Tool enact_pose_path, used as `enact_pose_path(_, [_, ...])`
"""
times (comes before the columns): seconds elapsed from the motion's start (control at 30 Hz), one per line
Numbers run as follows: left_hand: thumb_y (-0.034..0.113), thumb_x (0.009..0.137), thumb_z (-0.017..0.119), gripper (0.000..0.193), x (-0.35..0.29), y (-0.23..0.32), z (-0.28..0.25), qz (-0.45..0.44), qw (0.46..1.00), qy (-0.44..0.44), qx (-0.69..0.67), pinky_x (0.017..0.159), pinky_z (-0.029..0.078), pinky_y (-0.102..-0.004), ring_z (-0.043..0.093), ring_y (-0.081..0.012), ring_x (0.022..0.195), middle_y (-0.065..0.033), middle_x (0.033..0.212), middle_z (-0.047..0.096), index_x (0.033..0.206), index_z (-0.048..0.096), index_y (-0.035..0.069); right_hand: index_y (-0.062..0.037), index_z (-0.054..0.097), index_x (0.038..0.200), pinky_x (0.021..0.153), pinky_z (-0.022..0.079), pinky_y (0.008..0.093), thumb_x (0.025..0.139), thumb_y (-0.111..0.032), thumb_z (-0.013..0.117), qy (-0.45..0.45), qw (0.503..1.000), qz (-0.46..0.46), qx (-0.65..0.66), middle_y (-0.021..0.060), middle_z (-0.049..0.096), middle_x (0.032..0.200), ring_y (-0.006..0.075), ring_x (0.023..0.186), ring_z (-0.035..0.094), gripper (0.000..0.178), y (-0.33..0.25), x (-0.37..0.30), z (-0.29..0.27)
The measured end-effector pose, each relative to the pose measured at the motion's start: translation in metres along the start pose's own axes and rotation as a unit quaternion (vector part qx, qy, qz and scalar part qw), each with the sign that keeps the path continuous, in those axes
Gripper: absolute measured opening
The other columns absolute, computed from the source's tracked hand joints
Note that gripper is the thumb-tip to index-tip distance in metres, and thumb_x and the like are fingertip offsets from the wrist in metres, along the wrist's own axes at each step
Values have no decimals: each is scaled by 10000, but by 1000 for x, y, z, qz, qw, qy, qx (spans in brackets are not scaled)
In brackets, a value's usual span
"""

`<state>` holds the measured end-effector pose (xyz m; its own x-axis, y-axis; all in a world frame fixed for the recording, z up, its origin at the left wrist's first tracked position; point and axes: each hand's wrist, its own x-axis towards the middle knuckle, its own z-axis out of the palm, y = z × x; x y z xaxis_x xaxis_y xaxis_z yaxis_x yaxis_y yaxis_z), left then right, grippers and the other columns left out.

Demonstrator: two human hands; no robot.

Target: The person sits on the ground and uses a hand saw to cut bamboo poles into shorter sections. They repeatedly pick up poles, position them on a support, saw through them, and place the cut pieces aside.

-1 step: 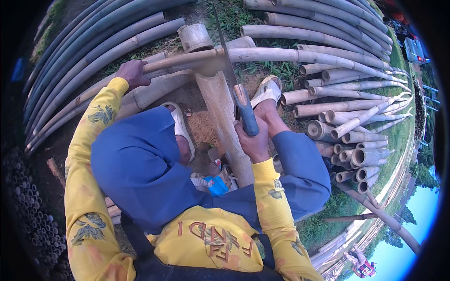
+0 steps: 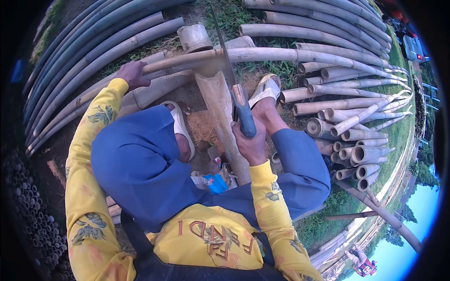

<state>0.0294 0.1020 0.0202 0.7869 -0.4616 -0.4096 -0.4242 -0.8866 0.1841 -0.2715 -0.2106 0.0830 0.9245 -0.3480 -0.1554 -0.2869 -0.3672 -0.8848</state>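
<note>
My right hand [image 2: 251, 145] is closed round the dark grip of a handsaw [image 2: 243, 112]. The saw's long thin blade points away from me and crosses a bamboo pole [image 2: 262, 55]. Further left on that pole, my left hand [image 2: 133, 75] is wrapped round it. The pole lies crosswise on the top of a thick bamboo post [image 2: 220, 117] that slants between my feet. A short, wide bamboo piece [image 2: 194, 38] stands just beyond the pole. Where the blade meets the pole, the depth of any cut cannot be made out.
Long bamboo poles [image 2: 103, 42] lie stacked at the far left, with more poles [image 2: 337, 107] piled at the right. Cut bamboo ends [image 2: 35, 210] show at the lower left. Blue-and-white wrapping [image 2: 215, 183] lies by the post's base. A person [image 2: 365, 268] is far off at the lower right.
My right hand and the saw's grip have moved slightly toward me and to the left. My left hand and the pole stay in place.
</note>
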Motion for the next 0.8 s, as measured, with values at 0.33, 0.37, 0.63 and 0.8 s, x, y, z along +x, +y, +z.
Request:
enact_pose_path(0.33, [373,666,809,612,10,-13,12,-9,1000,14,4,926,567,-489,709,-419,1007,-250,1030,739,1156,734,15,20,690,1013,632,498,322,850,-16,694,-29,999,19,6,99,651,732,116,643,589,167,7,-10,-15])
enact_pose_path(0.37, [368,662,812,662,15,-6,5,-16,1000,-6,3,948,558,-489,704,-423,1021,-258,1041,736,1208,714,6,15,638,917,591,460,331,867,-49,693,-22,999,-2,28,82,588,670,120,599,521,99,14,35,3])
enact_pose_path(0.63, [360,656,796,635,1,-16,13,-13,1000,16,3,921,568,-486,719,-421,943,-238,963,748,1184,734,12,28,707,1144,722,555,321,840,-5,723,-11,999,41,-6,149,714,824,196,727,728,306,-19,-86,-35])
enact_pose_path(0.8, [337,646,800,672,12,-9,3,-16,1000,-22,-9,938,553,-493,704,-437,976,-265,990,737,1219,717,-5,32,706,1144,696,541,305,843,2,702,-20,999,38,-17,131,685,779,177,684,689,303,-5,-50,-27])
